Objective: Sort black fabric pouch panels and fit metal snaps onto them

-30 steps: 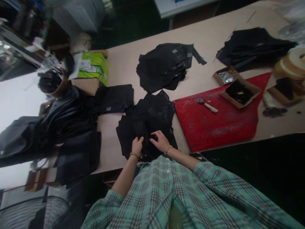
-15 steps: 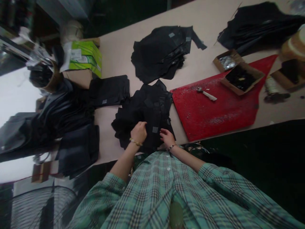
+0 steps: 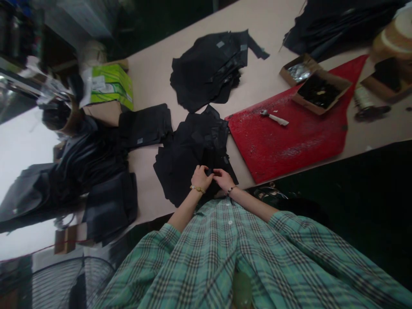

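A spread pile of black fabric pieces (image 3: 180, 161) lies on the table right in front of me. My left hand (image 3: 202, 177), with a yellowish bracelet at the wrist, pinches a black fabric piece (image 3: 210, 171) at the near side of this pile. Fingertips almost meeting it from the other side, my right hand (image 3: 224, 179) grips the same piece in a pinch and wears a dark beaded bracelet. The fingers cover much of the piece, so its shape is hard to make out.
Beyond lies a second black fabric pile (image 3: 209, 68); a folded black stack (image 3: 146, 126) is at left. To the right, a red board (image 3: 296, 141) bears a white-handled tool (image 3: 275, 118) and an open carton (image 3: 322, 92). A green box (image 3: 111, 86) stands far left.
My left hand has moved right to meet my right hand, and both now pinch the black piece. The grey label that showed between them is out of sight. The view has shifted slightly.
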Available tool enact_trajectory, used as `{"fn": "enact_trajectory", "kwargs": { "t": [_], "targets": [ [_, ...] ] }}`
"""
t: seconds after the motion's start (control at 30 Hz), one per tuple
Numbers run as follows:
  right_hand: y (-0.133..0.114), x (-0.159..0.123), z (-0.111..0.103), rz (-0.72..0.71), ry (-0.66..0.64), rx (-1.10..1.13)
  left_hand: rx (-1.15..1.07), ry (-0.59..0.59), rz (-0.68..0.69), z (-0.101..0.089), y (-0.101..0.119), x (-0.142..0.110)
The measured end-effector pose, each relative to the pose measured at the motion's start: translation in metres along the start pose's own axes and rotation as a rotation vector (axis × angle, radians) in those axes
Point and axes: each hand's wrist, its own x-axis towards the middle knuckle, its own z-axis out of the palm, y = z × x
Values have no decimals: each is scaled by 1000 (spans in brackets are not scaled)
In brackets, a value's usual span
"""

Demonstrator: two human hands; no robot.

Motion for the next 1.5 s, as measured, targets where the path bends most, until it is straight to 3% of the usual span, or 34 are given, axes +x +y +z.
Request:
{"fn": "enact_trajectory", "kwargs": {
  "t": [0.2,0.3,0.37,0.47,0.63,0.7,0.83,0.9,0.97,1.1,1.17,1.33,1.5],
  "targets": [
    [0,4,1,56,-35,58,-143,28,10,-1,-3,-2],
    [0,8,2,78,-8,30,-237,138,-65,-2,-12,-2],
    [0,10,2,72,15,12,-272,210,-32,-2,-20,-2],
    [0,11,2,67,21,14,-282,179,78,1,-28,-2],
    [-5,6,1,51,26,5,-293,150,82,0,-25,-2],
    [-9,2,1,-21,-32,-9,-282,149,67,-2,-19,-3],
    [-18,-7,-2,-136,-327,-5,-280,135,56,-3,-16,-5],
    [-23,-10,-4,-168,-390,-37,-278,133,42,-1,-20,-4],
    [-27,-10,-9,-249,-302,-115,-261,133,0,2,-25,-3],
    [-31,-2,-24,-384,199,-358,-309,184,-72,3,-29,-4],
    [-30,5,-30,-386,348,-456,-333,235,-46,2,-26,-6],
    [-23,19,-37,-349,368,-491,-291,189,81,-2,-23,-5],
    [-33,13,-35,-378,393,-477,-368,208,9,-7,-21,0]
  ]
}}
